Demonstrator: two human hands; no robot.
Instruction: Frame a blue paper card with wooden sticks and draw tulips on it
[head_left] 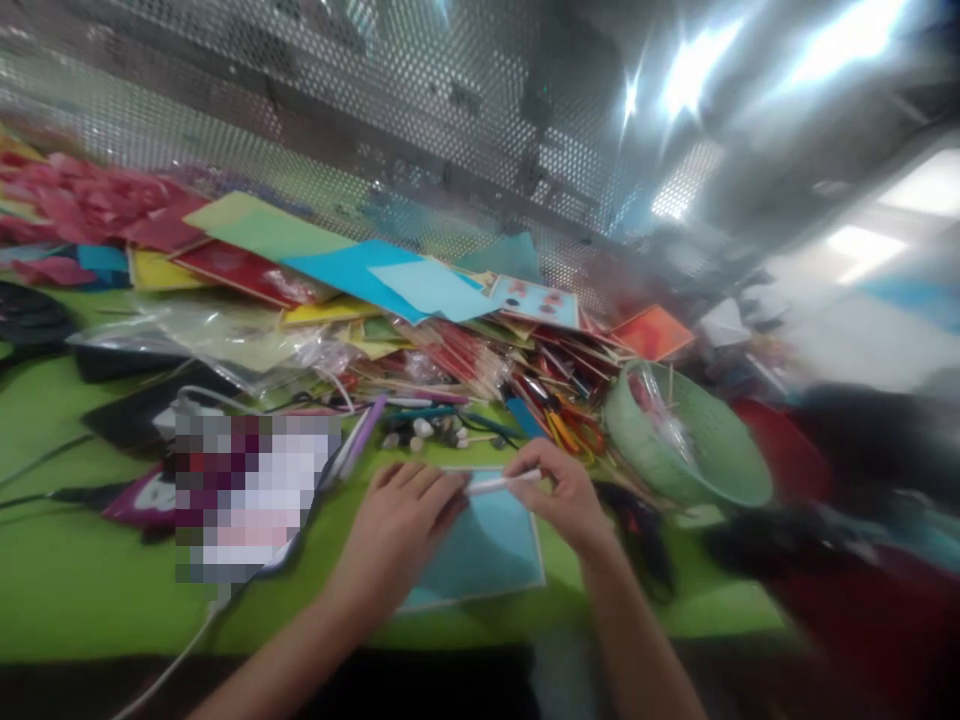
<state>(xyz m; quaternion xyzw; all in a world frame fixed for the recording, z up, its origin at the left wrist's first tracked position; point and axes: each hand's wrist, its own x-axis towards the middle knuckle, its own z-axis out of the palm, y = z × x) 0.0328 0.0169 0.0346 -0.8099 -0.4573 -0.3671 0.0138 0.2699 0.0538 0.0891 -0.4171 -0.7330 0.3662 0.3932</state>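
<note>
My left hand (401, 530) lies flat, fingers stretched out, pressing on the left side of a light blue card (491, 550) on the green table top (90, 590). My right hand (562, 495) is closed on a thin white stick (499, 484), held crosswise over the card's top edge, its left end near my left fingertips. The picture is blurred by motion.
A green bowl (694, 450) with clear wrap stands right of the card. Orange-handled scissors (574, 432), pens and small pebbles (424, 432) lie behind it. A heap of coloured paper sheets (352, 270) and plastic bags fills the back. A cable (180, 655) runs at the left.
</note>
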